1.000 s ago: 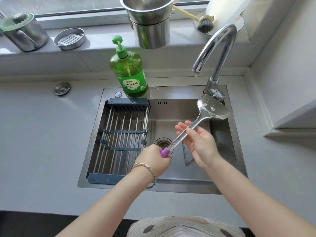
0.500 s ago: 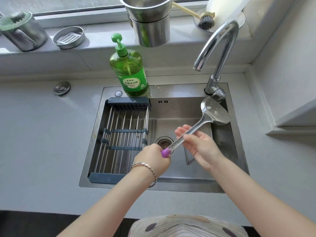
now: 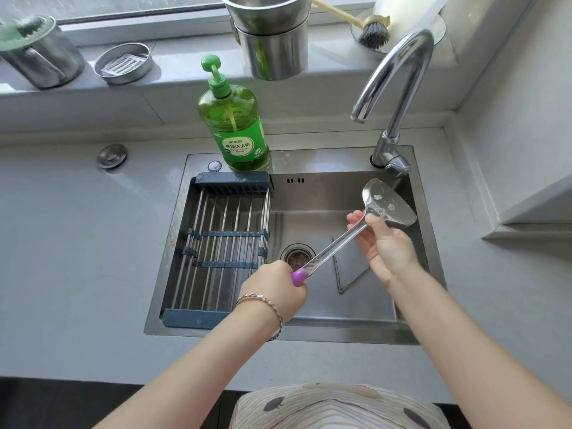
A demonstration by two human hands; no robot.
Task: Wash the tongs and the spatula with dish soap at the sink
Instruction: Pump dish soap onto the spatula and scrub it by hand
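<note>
Over the basin of the sink (image 3: 309,334), a spatula (image 3: 335,244) is held up at a slant by both hands. Its purple handle tip is gripped in the closed fist of the left hand (image 3: 274,294), on whose wrist a thin bracelet (image 3: 272,306) is worn. The upper shaft, just below the blade, is clasped by the right hand (image 3: 385,247), with the thumb laid on top and the fingers curled beneath. Small patches of suds are seen on the steel blade, which is pointed toward the back right corner, below the faucet (image 3: 399,75); no running water can be made out. The tongs (image 3: 336,267) are lying open in a V on the sink floor, beside the drain (image 3: 297,256) and under the spatula. The soaping step is judged to be in hand: it is best done if the purple end is kept firmly anchored while the shaft and both faces of the blade are rubbed all over, the wet metal being likely to slip. A drying rack (image 3: 226,243) is set across the basin's left half. On the back rim, a green pump dish soap bottle (image 3: 235,125) is stood; its label can be read as 柠檬洗洁精, and the smaller print cannot be made out.
</note>
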